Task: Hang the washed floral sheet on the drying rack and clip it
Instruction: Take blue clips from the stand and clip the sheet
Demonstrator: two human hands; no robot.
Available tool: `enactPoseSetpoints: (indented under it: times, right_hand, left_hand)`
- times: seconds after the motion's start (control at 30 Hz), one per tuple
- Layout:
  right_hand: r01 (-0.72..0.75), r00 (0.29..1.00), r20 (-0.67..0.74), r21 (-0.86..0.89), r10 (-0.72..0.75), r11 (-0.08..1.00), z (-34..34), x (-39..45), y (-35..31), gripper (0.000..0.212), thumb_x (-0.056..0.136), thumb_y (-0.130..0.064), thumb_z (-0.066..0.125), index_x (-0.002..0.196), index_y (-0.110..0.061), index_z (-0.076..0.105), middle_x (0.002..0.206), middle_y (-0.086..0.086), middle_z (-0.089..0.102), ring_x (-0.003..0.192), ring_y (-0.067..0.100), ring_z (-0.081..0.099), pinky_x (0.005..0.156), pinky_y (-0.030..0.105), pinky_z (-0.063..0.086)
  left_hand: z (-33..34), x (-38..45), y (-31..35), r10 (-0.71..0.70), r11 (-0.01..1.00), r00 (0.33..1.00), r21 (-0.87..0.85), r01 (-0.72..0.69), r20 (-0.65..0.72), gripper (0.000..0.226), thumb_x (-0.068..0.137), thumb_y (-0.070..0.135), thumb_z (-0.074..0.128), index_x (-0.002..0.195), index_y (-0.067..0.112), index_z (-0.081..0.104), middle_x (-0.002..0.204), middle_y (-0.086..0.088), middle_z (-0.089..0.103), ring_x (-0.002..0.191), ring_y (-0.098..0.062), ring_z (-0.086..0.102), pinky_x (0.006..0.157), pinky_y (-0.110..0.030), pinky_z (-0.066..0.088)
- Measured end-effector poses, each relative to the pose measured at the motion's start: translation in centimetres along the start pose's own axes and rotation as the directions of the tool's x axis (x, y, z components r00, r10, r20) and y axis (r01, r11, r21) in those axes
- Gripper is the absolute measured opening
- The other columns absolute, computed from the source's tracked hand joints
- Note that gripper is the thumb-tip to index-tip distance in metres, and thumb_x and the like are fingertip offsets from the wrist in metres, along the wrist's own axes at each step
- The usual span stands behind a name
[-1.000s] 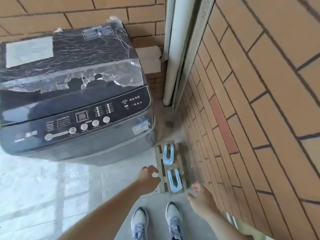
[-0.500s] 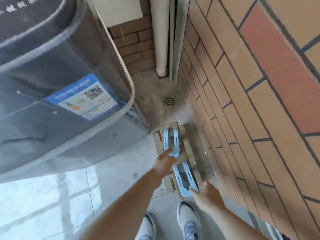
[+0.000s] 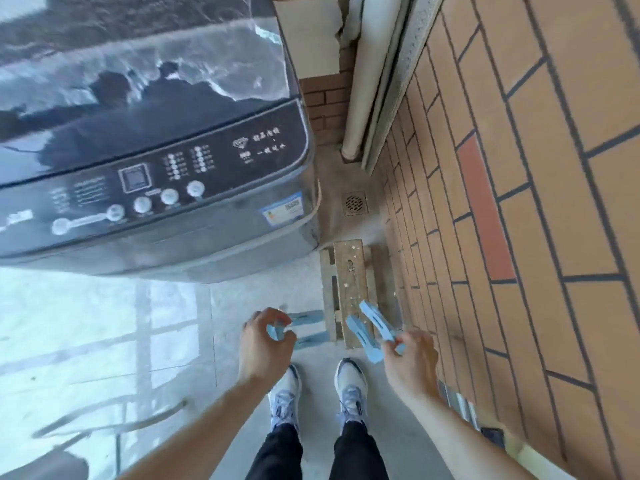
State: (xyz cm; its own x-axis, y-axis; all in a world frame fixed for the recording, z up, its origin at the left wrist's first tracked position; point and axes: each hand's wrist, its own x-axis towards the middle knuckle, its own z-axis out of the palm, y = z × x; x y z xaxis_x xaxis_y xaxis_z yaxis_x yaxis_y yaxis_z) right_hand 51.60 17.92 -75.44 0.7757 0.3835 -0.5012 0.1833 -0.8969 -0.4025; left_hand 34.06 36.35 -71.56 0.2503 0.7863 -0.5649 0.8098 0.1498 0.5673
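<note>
Each hand carries one large light-blue clip above the floor. My left hand grips the left blue clip by its end, its two prongs pointing right. My right hand pinches the right blue clip by its end, prongs angled up and left. Both clips hover just in front of a small wooden stool, whose top is bare. The floral sheet and the drying rack are out of view.
A dark grey top-loading washing machine fills the upper left, lid shut. A brick-tiled wall runs along the right, with a white drainpipe and a floor drain in the corner. My shoes stand on pale tiles.
Both hands took the clips off the wooden stool and lifted them toward me. The view rose, so the washing machine's top shows again.
</note>
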Motion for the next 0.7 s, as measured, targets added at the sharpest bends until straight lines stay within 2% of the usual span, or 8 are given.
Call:
enactPoseSetpoints:
  times: [0.13, 0.23, 0.3, 0.37, 0.4, 0.47, 0.57, 0.7]
  right_hand:
    - [0.008, 0.974, 0.223, 0.158, -0.044, 0.987, -8.0, -5.9, -6.7, 0.019, 0.099, -0.021, 0.062, 0.084, -0.010, 0.060, 0.102, 0.009, 0.058, 0.086, 0.021, 0.055, 0.067, 0.026, 0.037]
    - [0.012, 0.937, 0.338, 0.217, -0.087, 0.976, -12.4, -10.1, -11.3, 0.016, 0.104, -0.024, 0.056, 0.092, -0.013, 0.058, 0.081, 0.006, 0.059, 0.060, 0.017, 0.050, 0.053, 0.029, 0.035]
    - [0.104, 0.911, 0.370, 0.220, -0.181, 0.970, -14.3, -13.3, -14.5, 0.019, 0.103, -0.023, 0.055, 0.087, -0.016, 0.058, 0.075, 0.002, 0.056, 0.064, 0.019, 0.050, 0.056, 0.033, 0.035]
    - [0.149, 0.890, 0.406, 0.173, -0.208, 0.974, -15.3, -15.9, -16.4, 0.017, 0.102, -0.033, 0.055, 0.089, -0.024, 0.060, 0.080, -0.001, 0.060, 0.076, 0.024, 0.057, 0.066, 0.036, 0.040]
    - [0.172, 0.874, 0.432, 0.150, -0.221, 0.973, -15.8, -17.4, -17.6, 0.018, 0.099, -0.043, 0.055, 0.090, -0.029, 0.061, 0.083, -0.004, 0.063, 0.081, 0.024, 0.060, 0.071, 0.038, 0.044]
    - [0.241, 0.832, 0.469, 0.175, -0.296, 0.955, -16.0, -19.5, -19.5, 0.028, 0.085, -0.060, 0.057, 0.090, -0.033, 0.063, 0.085, -0.007, 0.066, 0.083, 0.025, 0.063, 0.078, 0.042, 0.051]
    - [0.324, 0.746, 0.517, 0.268, -0.419, 0.907, -16.6, -24.0, -23.7, 0.026, 0.082, -0.040, 0.078, 0.087, -0.018, 0.063, 0.091, 0.000, 0.067, 0.087, 0.030, 0.065, 0.078, 0.038, 0.048]
    - [0.465, 0.606, 0.576, 0.304, -0.549, 0.832, -17.0, -31.9, -28.7, 0.028, 0.081, -0.025, 0.087, 0.093, -0.018, 0.062, 0.094, -0.004, 0.068, 0.089, 0.024, 0.067, 0.077, 0.031, 0.053]
  left_hand:
    - [-9.0, -9.1, 3.8, -0.112, 0.980, 0.993, -0.168, 0.105, -0.036, 0.023, 0.086, 0.000, 0.064, 0.097, 0.019, 0.058, 0.096, -0.003, 0.062, 0.080, -0.008, 0.057, 0.055, -0.012, 0.042]
    - [-14.2, -14.6, 5.2, -0.175, 0.963, 0.976, -0.229, 0.142, -0.127, 0.020, 0.088, 0.002, 0.063, 0.102, 0.015, 0.056, 0.092, -0.007, 0.057, 0.063, -0.003, 0.051, 0.054, -0.014, 0.041]
    - [-18.1, -19.1, 5.3, -0.242, 0.936, 0.937, -0.314, 0.157, -0.251, 0.020, 0.089, 0.004, 0.063, 0.103, 0.017, 0.056, 0.089, 0.000, 0.054, 0.066, -0.004, 0.053, 0.055, -0.013, 0.042]
    - [-20.4, -22.7, 4.8, -0.291, 0.907, 0.890, -0.396, 0.141, -0.350, 0.023, 0.088, 0.008, 0.065, 0.103, 0.024, 0.057, 0.091, 0.003, 0.056, 0.075, -0.016, 0.058, 0.065, -0.027, 0.050]
    - [-21.5, -24.7, 4.5, -0.320, 0.892, 0.860, -0.432, 0.132, -0.398, 0.025, 0.089, 0.010, 0.066, 0.105, 0.027, 0.057, 0.093, 0.004, 0.058, 0.077, -0.020, 0.060, 0.067, -0.036, 0.052]
    - [-23.7, -28.5, 4.0, -0.356, 0.867, 0.798, -0.490, 0.088, -0.487, 0.030, 0.090, 0.012, 0.069, 0.110, 0.032, 0.056, 0.097, 0.005, 0.059, 0.075, -0.017, 0.060, 0.065, -0.034, 0.051]
    - [-27.1, -34.3, 3.4, -0.422, 0.827, 0.655, -0.563, -0.006, -0.627, 0.036, 0.086, 0.012, 0.075, 0.111, 0.032, 0.060, 0.099, 0.003, 0.063, 0.077, -0.006, 0.061, 0.063, -0.020, 0.045]
    - [-30.4, -42.5, 1.2, -0.511, 0.784, 0.462, -0.614, -0.094, -0.724, 0.038, 0.081, 0.015, 0.081, 0.110, 0.030, 0.063, 0.100, 0.007, 0.066, 0.081, 0.000, 0.064, 0.067, -0.023, 0.050]
